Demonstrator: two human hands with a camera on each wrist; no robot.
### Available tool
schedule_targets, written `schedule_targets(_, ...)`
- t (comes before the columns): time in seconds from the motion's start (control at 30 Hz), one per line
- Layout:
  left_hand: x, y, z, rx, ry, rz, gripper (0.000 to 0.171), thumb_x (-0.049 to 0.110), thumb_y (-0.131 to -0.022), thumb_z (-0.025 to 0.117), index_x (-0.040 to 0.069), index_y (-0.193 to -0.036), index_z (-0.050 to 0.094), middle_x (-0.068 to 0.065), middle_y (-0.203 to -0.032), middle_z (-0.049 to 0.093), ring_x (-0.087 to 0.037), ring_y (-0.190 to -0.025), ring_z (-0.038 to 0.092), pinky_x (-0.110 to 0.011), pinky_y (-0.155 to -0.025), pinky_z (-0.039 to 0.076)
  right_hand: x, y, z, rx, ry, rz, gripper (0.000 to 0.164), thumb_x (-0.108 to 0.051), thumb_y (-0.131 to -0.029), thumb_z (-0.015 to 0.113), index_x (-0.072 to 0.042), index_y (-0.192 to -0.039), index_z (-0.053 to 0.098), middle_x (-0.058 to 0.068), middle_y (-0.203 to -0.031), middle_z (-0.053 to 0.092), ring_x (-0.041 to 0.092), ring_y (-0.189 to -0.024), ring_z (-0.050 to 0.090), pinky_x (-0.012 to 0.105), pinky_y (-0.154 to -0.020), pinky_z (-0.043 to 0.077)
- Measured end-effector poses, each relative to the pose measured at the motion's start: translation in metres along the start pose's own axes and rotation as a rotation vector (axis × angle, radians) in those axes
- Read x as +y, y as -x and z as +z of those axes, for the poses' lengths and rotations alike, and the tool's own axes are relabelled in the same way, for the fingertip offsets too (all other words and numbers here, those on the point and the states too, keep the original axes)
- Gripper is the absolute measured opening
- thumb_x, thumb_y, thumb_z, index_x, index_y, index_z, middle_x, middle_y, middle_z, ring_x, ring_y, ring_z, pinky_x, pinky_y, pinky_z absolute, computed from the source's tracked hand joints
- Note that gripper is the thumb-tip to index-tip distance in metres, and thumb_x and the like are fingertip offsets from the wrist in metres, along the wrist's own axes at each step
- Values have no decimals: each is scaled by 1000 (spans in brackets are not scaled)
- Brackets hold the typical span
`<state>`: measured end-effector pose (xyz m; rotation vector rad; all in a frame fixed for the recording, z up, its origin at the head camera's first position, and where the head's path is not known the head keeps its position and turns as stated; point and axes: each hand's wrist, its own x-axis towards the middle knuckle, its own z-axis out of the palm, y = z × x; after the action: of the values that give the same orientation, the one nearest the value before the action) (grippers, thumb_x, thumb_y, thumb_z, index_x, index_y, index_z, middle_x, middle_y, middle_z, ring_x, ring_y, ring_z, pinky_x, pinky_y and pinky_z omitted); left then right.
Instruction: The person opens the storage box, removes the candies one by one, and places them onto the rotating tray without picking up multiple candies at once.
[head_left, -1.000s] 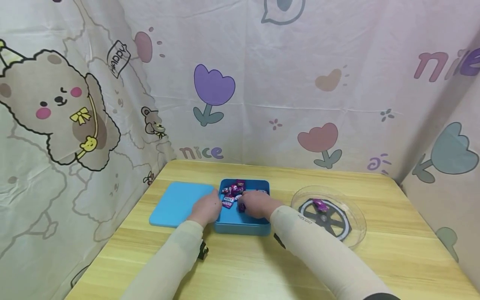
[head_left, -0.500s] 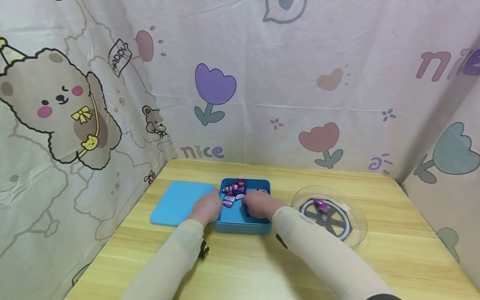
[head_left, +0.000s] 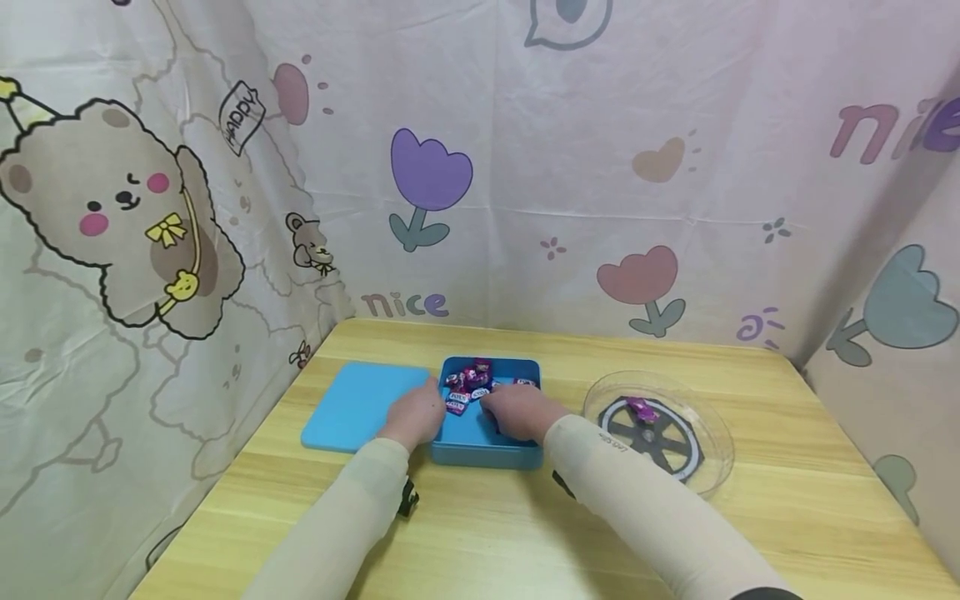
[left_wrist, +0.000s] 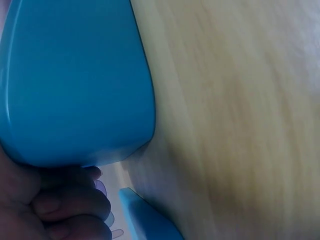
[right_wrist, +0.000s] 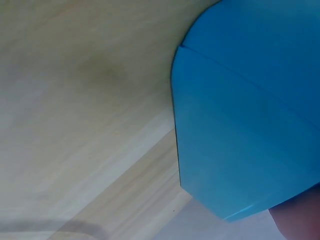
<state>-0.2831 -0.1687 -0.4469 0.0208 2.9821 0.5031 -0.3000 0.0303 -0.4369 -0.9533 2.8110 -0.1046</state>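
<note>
A blue open box [head_left: 486,456] stands on the table with several purple-wrapped candies [head_left: 468,379] in it, mostly toward its back left. My left hand [head_left: 417,414] grips the box's left wall, its fingers curled against the outside in the left wrist view. My right hand [head_left: 517,410] reaches down inside the box on the right, close to the candies. Its fingertips are mostly hidden, and whether they hold a candy cannot be made out. The right wrist view shows mainly the box's outer wall [right_wrist: 240,140].
Left of the box lies a flat blue lid [head_left: 360,408]. To the right, a round clear dish [head_left: 716,450] holds a dark spoked disc [head_left: 652,446] with a purple candy [head_left: 641,409] on it. A printed cloth [head_left: 525,167] hangs behind the table.
My right hand has shifted slightly right inside the box. A dark purple candy seen at its fingertips a second ago no longer shows clearly there. The left hand stays at the box's wall.
</note>
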Motion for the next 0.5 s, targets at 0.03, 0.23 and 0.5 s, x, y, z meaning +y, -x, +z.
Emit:
schedule_targets(0.03,0,0,0,0,-4,0,54,17,-108,36,-5,-156,28,-21,-158,37,-39,-141,40,-58,-109,38,1,0,1,4,5,-5,6,-23,-102,64,-22,-105,69,-7,-87,60,14,-81,57,37,-89,55)
schedule_targets(0.23,0,0,0,-6,6,-6,55,18,-108,37,-5,-157,27,-21,-158,36,-39,-142,39,-58,-110,38,5,3,2,14,14,-20,5,-23,-102,64,-22,-102,69,-8,-87,59,13,-80,56,33,-86,54)
schedule_targets(0.5,-2,0,1,-10,6,-4,55,18,-108,36,-5,-157,27,-21,-158,36,-40,-142,39,-59,-109,38,9,9,0,47,63,-58,5,-18,-99,65,-23,-99,65,-8,-87,58,14,-78,54,31,-80,52)
